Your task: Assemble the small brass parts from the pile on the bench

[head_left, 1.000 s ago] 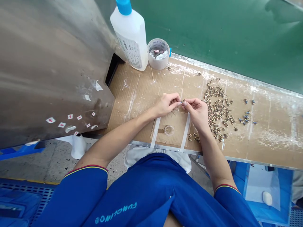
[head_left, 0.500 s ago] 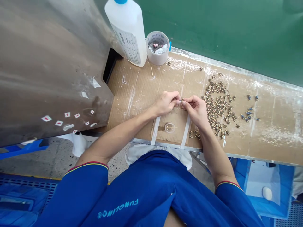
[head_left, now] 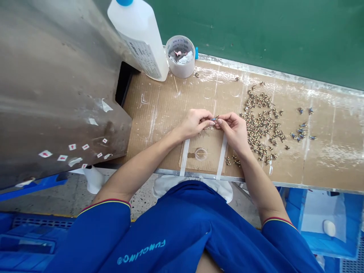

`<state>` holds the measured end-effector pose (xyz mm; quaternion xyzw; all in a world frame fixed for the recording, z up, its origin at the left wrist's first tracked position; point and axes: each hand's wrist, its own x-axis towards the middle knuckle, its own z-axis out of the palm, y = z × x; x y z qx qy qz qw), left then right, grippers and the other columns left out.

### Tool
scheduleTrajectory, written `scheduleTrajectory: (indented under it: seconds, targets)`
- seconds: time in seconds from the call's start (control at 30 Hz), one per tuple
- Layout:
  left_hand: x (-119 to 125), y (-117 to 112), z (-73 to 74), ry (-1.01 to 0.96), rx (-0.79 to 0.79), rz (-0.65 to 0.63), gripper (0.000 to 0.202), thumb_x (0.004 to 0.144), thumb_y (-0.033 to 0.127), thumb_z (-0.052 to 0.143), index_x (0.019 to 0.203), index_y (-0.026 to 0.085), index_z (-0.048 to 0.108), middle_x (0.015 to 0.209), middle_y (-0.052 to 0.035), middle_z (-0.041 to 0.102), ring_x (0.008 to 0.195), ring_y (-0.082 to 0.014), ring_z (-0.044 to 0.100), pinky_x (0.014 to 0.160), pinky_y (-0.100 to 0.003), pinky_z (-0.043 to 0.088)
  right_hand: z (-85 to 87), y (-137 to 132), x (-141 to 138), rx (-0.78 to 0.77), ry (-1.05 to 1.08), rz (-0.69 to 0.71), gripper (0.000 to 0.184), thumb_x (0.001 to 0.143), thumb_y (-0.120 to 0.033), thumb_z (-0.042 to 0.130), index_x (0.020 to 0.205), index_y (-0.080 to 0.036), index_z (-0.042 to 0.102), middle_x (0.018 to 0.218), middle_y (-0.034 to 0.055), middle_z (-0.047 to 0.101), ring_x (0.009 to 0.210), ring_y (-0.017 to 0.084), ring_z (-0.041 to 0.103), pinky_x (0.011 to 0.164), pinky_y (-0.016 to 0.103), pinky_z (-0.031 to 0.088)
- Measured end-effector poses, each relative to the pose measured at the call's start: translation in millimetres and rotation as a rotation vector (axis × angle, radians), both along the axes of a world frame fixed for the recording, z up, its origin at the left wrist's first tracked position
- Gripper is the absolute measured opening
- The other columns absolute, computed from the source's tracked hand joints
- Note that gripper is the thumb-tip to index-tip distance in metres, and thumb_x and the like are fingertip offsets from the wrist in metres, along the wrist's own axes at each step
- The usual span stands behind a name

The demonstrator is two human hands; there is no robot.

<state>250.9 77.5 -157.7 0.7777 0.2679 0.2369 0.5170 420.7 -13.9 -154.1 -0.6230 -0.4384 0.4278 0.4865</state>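
Over the cardboard-covered bench, my left hand (head_left: 196, 123) and my right hand (head_left: 234, 131) meet fingertip to fingertip. Between them is a small part (head_left: 214, 119) with a blue body and a thin metal end, pinched from both sides. Its finer detail is too small to make out. To the right of my right hand lies a spread heap of small brass-coloured parts with thin pins (head_left: 258, 125). Several similar blue parts (head_left: 300, 131) lie farther right. Below my hands, a small clear round dish (head_left: 201, 154) with a thin stick across it sits on a taped cardboard piece (head_left: 210, 165).
A white bottle with a blue cap (head_left: 142, 38) and a round tub holding scraps (head_left: 183, 70) stand at the back left. Near them lies a thin wooden stick (head_left: 175, 85). A metal housing (head_left: 65, 83) borders the left; a green surface (head_left: 256, 34) lies beyond the bench.
My hands have turned the small part slightly, and its blue body now shows between the fingertips. The view has shifted a little.
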Motion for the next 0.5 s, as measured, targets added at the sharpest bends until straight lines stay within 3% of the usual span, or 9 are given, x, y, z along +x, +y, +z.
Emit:
scheduleTrajectory:
  seconds: [0.27, 0.5]
  targets:
    - [1.6, 0.0, -12.4, -0.001, 0.214, -0.031, 0.021, 0.092, 0.022, 0.061, 0.074, 0.016, 0.068, 0.074, -0.0042, 0.067, 0.072, -0.0157, 0.062, 0.072, -0.028, 0.047, -2.0, 1.0, 4.3, -0.008, -0.047, 0.109, 0.041, 0.081, -0.061, 0.076, 0.079, -0.024, 0.060, 0.074, 0.0003, 0.068, 0.069, 0.015, 0.064, 0.068, 0.033, 0.056]
    - [1.8, -2.0, -12.4, 0.047, 0.213, -0.072, 0.023, 0.090, 0.023, 0.057, 0.069, 0.017, 0.064, 0.069, -0.0032, 0.062, 0.067, -0.0159, 0.057, 0.069, -0.029, 0.044, 3.2, 0.7, 9.9, -0.018, -0.188, 0.231, 0.022, 0.088, -0.037, 0.070, 0.077, -0.022, 0.058, 0.076, 0.0006, 0.068, 0.069, 0.016, 0.061, 0.066, 0.031, 0.050]
